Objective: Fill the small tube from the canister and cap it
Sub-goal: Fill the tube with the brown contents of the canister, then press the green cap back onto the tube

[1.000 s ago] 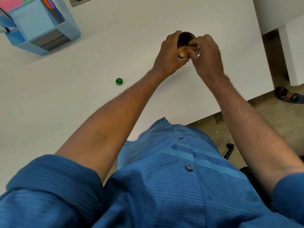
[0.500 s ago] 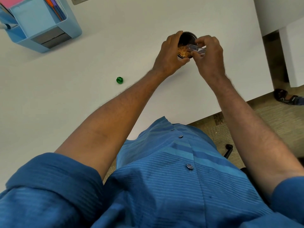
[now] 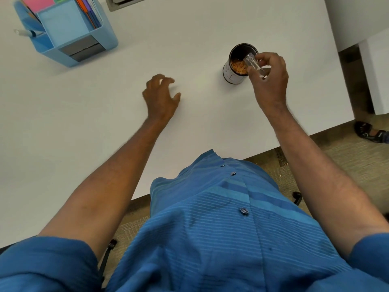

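My right hand point(image 3: 270, 81) pinches the small tube point(image 3: 253, 64) w/ thumb & fingertips round its lower half, mouth tilted up-left over the canister point(image 3: 236, 64). Tube's clear, looks light, thin-walled & slick, so I'd grip mid-body, firm but no squeeze. Can't tell how much is in it. Canister stands open on the white table point(image 3: 105, 114), tan flakes inside, touching nothing else. My left hand point(image 3: 161, 95) is spread, fingers curled, over the table well left of it; no cap visible there. Blue organizer point(image 3: 69, 36) far back-left.
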Action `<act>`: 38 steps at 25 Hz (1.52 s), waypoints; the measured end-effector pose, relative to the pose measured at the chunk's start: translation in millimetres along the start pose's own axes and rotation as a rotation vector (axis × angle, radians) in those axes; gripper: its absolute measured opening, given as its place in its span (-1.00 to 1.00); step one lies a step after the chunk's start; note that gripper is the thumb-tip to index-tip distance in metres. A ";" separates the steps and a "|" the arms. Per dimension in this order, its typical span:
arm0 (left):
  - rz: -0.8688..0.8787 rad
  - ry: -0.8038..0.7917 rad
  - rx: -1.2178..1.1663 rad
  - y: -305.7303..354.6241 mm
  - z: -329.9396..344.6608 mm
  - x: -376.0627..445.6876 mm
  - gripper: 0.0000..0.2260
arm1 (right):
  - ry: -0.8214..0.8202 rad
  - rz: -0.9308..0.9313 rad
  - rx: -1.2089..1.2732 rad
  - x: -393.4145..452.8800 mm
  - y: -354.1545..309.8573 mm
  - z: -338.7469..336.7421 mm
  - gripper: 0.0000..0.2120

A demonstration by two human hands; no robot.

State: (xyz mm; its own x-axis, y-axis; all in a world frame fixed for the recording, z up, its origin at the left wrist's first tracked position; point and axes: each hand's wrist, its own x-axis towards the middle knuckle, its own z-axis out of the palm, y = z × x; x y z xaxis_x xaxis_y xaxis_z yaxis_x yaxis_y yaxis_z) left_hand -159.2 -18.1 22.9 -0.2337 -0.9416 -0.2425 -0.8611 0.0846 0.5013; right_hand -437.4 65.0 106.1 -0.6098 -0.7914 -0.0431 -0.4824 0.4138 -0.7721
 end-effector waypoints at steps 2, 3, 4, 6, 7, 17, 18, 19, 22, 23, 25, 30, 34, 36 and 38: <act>-0.087 -0.042 0.007 -18.3 -2.9 -9.4 -0.60 | -0.019 -0.019 0.020 -15.0 -2.8 7.9 -0.75; -0.108 -0.057 -0.007 -25.9 -2.9 -13.2 -0.61 | -0.038 -0.030 0.027 -23.0 -4.4 13.1 -0.75; -0.119 -0.062 -0.034 -31.8 -2.2 -15.7 -0.63 | -0.058 -0.040 0.032 -30.5 -6.2 18.6 -0.74; -0.117 -0.063 -0.102 -38.0 -1.5 -17.5 -0.71 | -0.103 -0.052 0.042 -44.3 -11.3 29.0 -0.72; -0.121 -0.071 -0.128 -37.9 -2.0 -17.6 -0.76 | -0.124 -0.049 0.049 -50.5 -13.5 33.4 -0.72; -0.589 -0.177 -1.166 -13.3 -40.9 -28.4 -0.85 | -0.290 -0.037 0.067 -98.2 -39.7 71.1 -0.74; -0.592 -0.188 -1.248 -11.4 -44.5 -33.7 -0.85 | -0.317 -0.053 0.065 -103.3 -43.4 76.1 -0.74; -0.592 -0.196 -1.305 -10.1 -48.1 -38.9 -0.85 | -0.344 -0.071 0.064 -107.9 -47.4 81.1 -0.74; -0.583 -0.217 -1.378 -11.1 -55.0 -54.0 -0.85 | -0.385 -0.115 0.063 -119.0 -58.7 93.9 -0.75; -0.574 -0.229 -1.382 -12.6 -57.4 -59.6 -0.85 | -0.385 -0.131 0.061 -121.9 -61.8 97.3 -0.75; -0.565 -0.241 -1.378 -16.3 -61.6 -68.0 -0.86 | -0.390 -0.158 0.047 -126.1 -66.1 102.0 -0.74; -0.590 -0.173 -1.415 -33.0 -74.1 -83.8 -0.87 | -0.417 -0.174 0.054 -146.8 -77.8 115.0 -0.73; -0.595 -0.106 -1.416 -46.0 -80.9 -92.4 -0.90 | -0.398 -0.194 0.087 -168.1 -86.4 134.2 -0.72; -0.582 -0.109 -1.426 -52.0 -84.5 -98.6 -0.91 | -0.367 -0.202 0.113 -178.8 -91.1 145.5 -0.71; -0.584 -0.100 -1.441 -58.4 -89.0 -105.0 -0.91 | -0.337 -0.198 0.143 -187.0 -96.0 154.0 -0.71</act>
State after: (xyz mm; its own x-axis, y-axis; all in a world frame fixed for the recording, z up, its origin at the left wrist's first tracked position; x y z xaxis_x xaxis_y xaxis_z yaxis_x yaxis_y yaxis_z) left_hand -44.2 46.8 93.0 -0.1119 -0.7015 -0.7039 0.2907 -0.7004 0.6518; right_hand -180.2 104.0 90.6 -0.2626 -0.9623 -0.0711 -0.4630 0.1903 -0.8657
